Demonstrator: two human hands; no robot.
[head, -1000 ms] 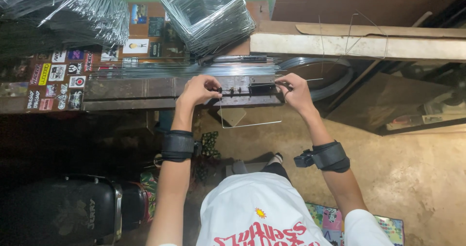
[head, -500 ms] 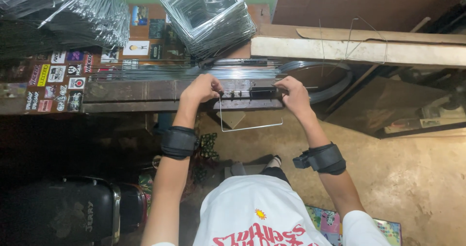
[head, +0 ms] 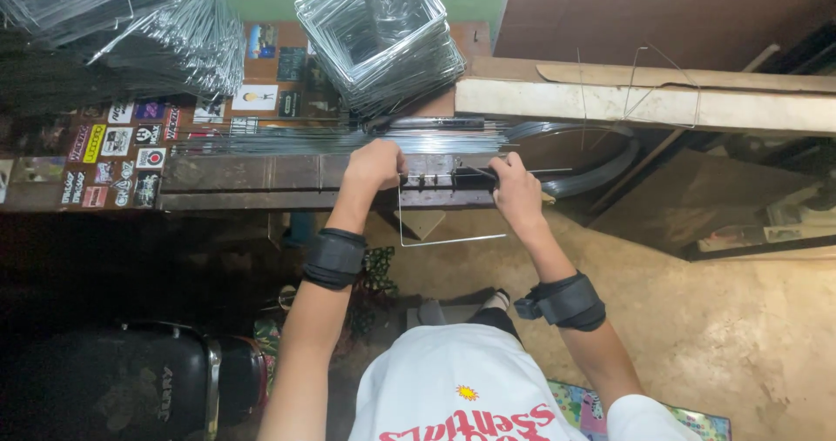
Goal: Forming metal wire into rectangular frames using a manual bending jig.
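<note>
**Dim scene, bright wire glare**

You see sharp focus mid-frame; light from above glints off the stacked wire frames (head: pixel 383 40) and wire bundle (head: pixel 131 32). The lower left sinks into deep shadow. Edges bend slightly.

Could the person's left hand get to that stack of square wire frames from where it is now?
Probably yes: the left hand rests at the bench edge, and the stack of square wire frames sits just beyond it, with only loose straight wires lying between.
</note>
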